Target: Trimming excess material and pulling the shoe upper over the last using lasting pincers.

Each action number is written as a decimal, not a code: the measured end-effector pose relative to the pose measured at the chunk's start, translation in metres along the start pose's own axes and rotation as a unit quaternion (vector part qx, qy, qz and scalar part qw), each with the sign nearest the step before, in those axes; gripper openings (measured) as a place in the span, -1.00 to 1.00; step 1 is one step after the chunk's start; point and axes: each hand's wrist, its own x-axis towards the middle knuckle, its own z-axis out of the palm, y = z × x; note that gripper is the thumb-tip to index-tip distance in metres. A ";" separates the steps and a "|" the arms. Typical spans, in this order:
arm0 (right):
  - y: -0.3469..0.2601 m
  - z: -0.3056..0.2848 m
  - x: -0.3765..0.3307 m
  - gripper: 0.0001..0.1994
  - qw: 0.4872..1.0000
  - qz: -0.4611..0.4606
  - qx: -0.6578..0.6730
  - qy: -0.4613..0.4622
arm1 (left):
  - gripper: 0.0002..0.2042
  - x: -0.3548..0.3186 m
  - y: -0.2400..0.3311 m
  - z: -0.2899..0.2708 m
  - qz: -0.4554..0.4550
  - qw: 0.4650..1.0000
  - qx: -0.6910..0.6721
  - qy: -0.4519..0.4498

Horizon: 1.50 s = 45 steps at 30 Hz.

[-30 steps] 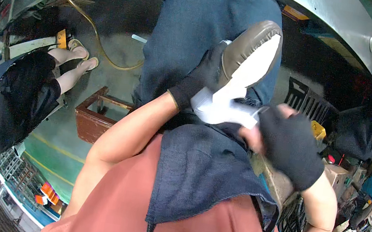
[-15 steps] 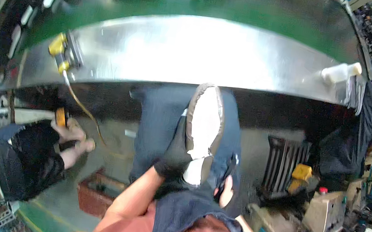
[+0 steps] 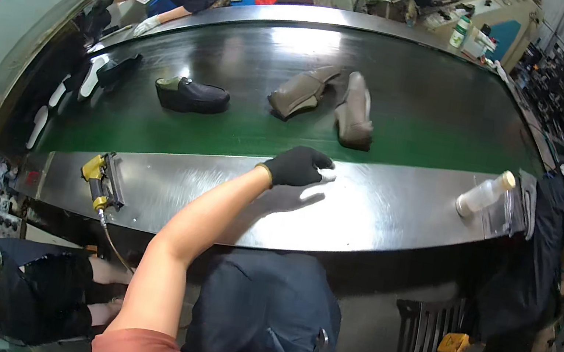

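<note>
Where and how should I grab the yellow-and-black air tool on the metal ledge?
Probably by the dark handle, from above left: the air tool lies flat, its slim handle between yellow head and hose, with a long dark bar along the right.

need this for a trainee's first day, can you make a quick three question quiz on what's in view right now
1. How many brown shoes lie on the green belt?
2. True or false: the yellow-and-black tool lies to the left of the person's left hand.
3. Where is the clear bottle?
a) on the green belt
b) on the metal ledge
c) in the left hand

Key:
1. Two
2. True
3. b
</note>
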 end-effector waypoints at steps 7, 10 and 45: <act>-0.031 0.017 0.073 -0.66 0.997 -0.035 -0.017 -0.063 | -0.07 0.068 -0.123 -0.030 -0.178 0.840 0.274 0.434; -0.037 0.018 0.094 -0.66 0.996 -0.040 -0.026 -0.078 | -0.18 0.088 -0.149 -0.038 -0.180 0.873 0.238 0.387; 0.077 0.023 -0.092 -0.64 0.997 0.001 0.061 -0.041 | -0.49 -0.339 -0.038 0.058 -0.005 0.842 -0.311 0.441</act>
